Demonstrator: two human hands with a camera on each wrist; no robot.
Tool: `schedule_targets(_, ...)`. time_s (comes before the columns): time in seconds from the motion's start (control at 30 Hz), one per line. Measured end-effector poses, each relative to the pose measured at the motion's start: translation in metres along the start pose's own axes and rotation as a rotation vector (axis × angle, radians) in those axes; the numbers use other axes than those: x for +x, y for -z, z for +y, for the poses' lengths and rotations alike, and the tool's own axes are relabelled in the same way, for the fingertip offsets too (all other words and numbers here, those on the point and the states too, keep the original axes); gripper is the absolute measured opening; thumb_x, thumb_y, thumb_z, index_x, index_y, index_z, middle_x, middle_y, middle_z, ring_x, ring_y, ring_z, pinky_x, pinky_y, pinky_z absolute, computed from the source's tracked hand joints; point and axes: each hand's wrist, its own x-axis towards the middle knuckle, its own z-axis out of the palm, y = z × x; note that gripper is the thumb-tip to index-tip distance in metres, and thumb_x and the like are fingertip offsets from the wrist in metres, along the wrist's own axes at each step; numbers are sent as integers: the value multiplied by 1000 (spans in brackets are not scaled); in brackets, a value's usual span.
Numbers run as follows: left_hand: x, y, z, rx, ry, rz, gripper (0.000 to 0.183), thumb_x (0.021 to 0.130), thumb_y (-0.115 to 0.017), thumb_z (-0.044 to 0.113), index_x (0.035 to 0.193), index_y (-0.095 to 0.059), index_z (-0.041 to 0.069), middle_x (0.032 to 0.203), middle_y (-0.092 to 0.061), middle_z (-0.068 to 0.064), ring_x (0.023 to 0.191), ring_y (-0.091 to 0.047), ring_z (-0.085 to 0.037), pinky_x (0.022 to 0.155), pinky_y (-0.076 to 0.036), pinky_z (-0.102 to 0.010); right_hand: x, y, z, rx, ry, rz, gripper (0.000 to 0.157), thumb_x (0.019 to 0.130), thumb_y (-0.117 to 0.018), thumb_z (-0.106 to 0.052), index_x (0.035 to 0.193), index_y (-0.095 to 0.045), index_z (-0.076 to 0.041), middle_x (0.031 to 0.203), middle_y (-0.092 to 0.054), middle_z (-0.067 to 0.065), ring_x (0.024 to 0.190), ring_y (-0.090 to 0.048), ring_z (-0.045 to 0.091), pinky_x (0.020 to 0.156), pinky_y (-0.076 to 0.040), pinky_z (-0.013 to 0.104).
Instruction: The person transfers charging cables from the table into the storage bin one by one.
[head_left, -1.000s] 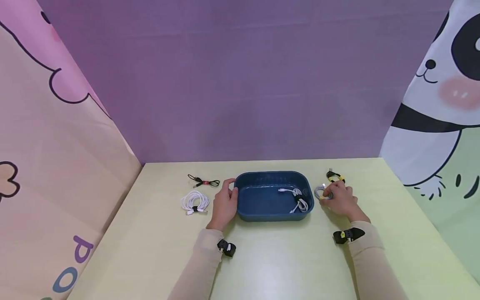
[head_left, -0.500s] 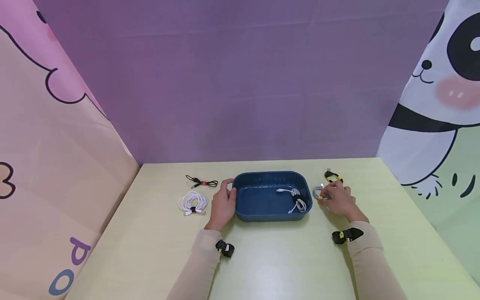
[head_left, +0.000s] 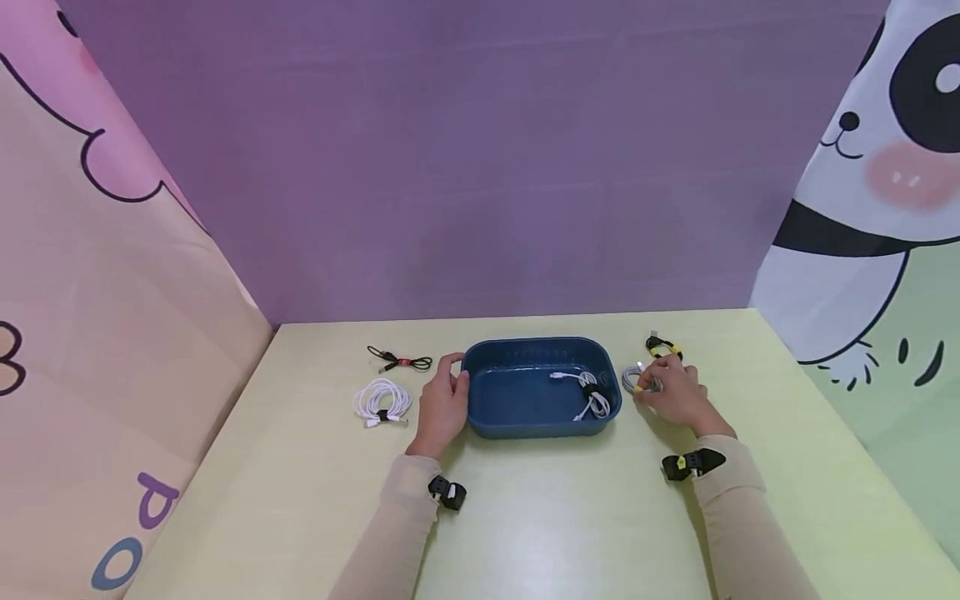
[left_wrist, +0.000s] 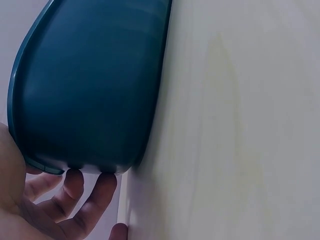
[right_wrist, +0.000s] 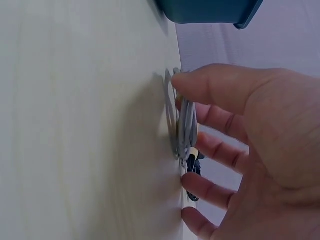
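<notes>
My left hand (head_left: 441,410) holds the left end of a dark blue plastic box (head_left: 510,432). In the left wrist view its fingertips (left_wrist: 75,181) press the outer wall below the rim. To the right of the box, my right hand (head_left: 677,397) pinches a coiled grey charging cable (head_left: 630,380) between thumb and fingers, partly covering it. In the right wrist view the grey coil stands on edge, close to or touching the tabletop. Inside the box, at its right, lies a bundled white cable (head_left: 592,395) with a black tie.
On the table (head_left: 525,517), left of the box, lie a black cable with a red tie (head_left: 405,362) and a coiled white cable (head_left: 382,400). A black-and-yellow cable (head_left: 660,345) lies just behind my right hand. A purple backdrop (head_left: 480,167) stands behind the table.
The head view has shifted slightly. Both hands keep their places, and the grey cable and the box show no clear movement.
</notes>
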Motion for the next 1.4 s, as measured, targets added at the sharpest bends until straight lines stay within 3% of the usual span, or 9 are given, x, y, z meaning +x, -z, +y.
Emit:
schedule_targets(0.5, 2, -1, 4, -2, -13, -2, 35, 106, -54, 19, 141, -55, 14, 77, -58, -6, 61, -50, -16, 58, -39, -30, 0, 1, 3, -13, 20, 27, 10, 93, -69, -19, 91, -64, -10, 133, -44, 23, 118, -33, 52, 87, -31, 67)
schedule_targets(0.83, 2, -2, 1, -2, -25, 3, 35, 106, -54, 18, 140, -55, 15, 75, -59, -5, 61, -50, -14, 58, -40, -30, -1, 5, -1, 40, 22, 71, 11, 94, -68, -17, 95, -62, -7, 135, -44, 25, 119, -34, 52, 89, -30, 67)
schedule_targets(1.07, 1, -1, 1, 1, -15, 0, 35, 106, -54, 19, 141, -54, 15, 75, -58, -5, 60, -49, -15, 58, -40, -30, 0, 11, -3, 35, 6, 52, 13, 96, -65, -18, 100, -61, -6, 136, -47, 28, 120, -38, 52, 92, -34, 72)
schedule_targets(1.4, 2, 0, 1, -1, -6, -2, 36, 106, -53, 19, 141, -54, 15, 76, -59, -5, 61, -50, -16, 59, -40, -30, 0, 16, -9, 44, 47, 110, 14, 95, -66, -16, 100, -61, -5, 131, -51, 33, 120, -42, 56, 92, -32, 76)
